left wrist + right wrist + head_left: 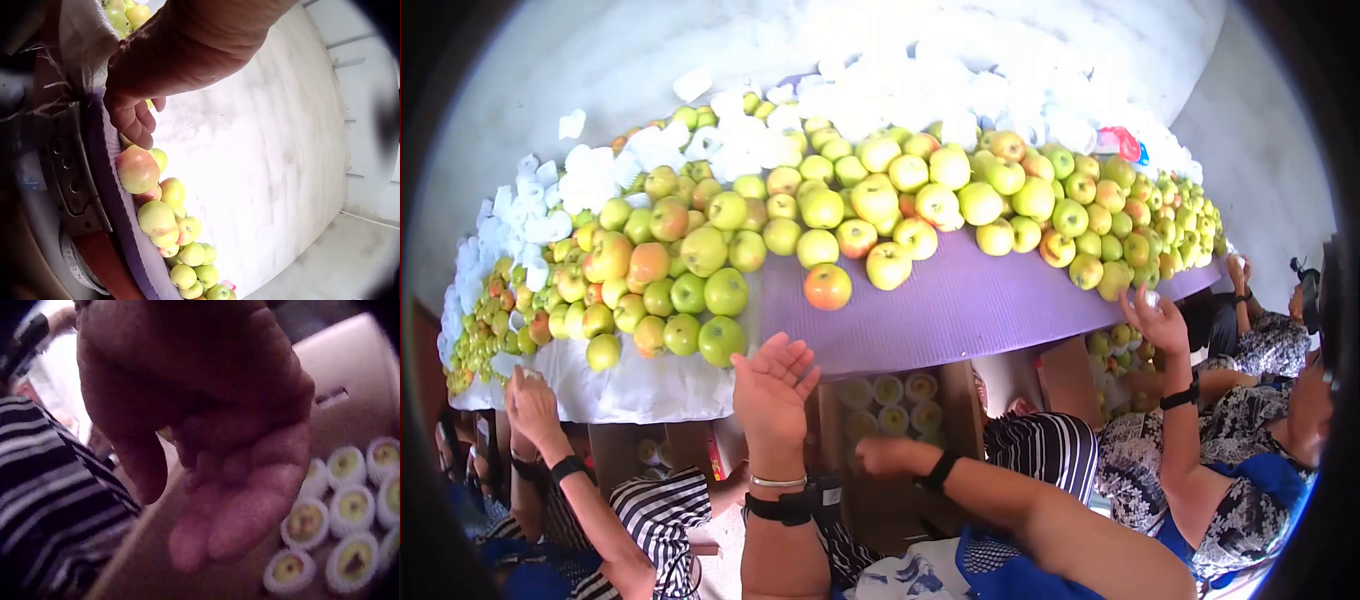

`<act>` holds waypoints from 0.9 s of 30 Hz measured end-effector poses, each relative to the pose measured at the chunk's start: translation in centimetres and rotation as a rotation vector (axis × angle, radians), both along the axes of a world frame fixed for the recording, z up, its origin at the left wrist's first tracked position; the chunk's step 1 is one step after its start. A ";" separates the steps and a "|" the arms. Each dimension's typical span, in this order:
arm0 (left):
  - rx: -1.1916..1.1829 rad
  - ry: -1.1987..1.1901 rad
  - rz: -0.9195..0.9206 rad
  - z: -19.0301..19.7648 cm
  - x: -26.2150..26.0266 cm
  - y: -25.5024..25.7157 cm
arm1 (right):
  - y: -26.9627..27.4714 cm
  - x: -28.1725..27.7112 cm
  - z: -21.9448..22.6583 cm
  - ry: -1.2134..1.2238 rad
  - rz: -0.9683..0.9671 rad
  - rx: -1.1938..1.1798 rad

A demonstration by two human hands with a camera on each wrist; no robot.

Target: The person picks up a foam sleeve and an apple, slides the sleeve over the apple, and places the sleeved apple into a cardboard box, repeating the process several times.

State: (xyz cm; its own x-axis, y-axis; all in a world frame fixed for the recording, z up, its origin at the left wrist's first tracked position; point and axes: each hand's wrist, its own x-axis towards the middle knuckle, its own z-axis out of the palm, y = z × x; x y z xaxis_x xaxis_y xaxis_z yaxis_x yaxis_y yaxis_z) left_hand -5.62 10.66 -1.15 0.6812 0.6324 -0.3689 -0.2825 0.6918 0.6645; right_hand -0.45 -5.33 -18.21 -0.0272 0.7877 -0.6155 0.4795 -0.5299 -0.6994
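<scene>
My left hand (775,395) is raised palm up at the table's front edge, fingers loosely bent and holding nothing. Just beyond it lie yellow-green and red apples (827,287) on a purple cover (960,295). In the left wrist view the fingers hang near a red-blushed apple (138,169). My right hand (890,456) is low, over an open cardboard box (968,395) below the table edge. Its fingers curl loosely around nothing in the right wrist view (244,487). Inside the box sit rows of apples in white foam nets (352,508).
White foam nets (740,140) pile up behind the apples. Other people's hands work at both sides, one at the left (530,405) and one at the right (1157,320). A metal hinge (72,172) shows under the table edge. A striped garment (1045,450) is beside the box.
</scene>
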 end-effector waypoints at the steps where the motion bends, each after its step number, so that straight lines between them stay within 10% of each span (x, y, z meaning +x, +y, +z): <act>1: -0.015 0.014 0.034 0.1 0.0 0.2 | 1.9 1.3 5.1 0.010 0.153 -0.119; 6: -0.068 -0.005 0.157 0.2 -0.4 0.9 | 3.7 7.8 22.2 0.029 -0.047 0.632; 10: -0.116 -0.243 -0.004 -0.8 -1.0 1.2 | 10.4 13.8 29.2 -0.323 -0.445 0.666; 13: -0.204 -0.329 -0.063 -1.9 -0.6 1.1 | 17.5 20.0 28.3 -0.826 -0.307 0.849; 18: -0.291 -0.361 -0.102 -2.4 -0.3 1.2 | 29.1 25.5 23.9 -0.969 -0.319 0.791; 22: -0.275 -0.350 -0.115 -1.7 -0.7 1.4 | 34.6 28.8 19.9 -1.317 0.258 0.731; 24: -0.283 -0.331 -0.132 -1.4 -0.6 1.5 | 37.4 30.6 17.5 -1.431 0.265 0.367; 27: -0.269 -0.337 -0.145 -1.0 -0.5 1.4 | 38.0 32.4 14.3 -1.369 0.054 0.417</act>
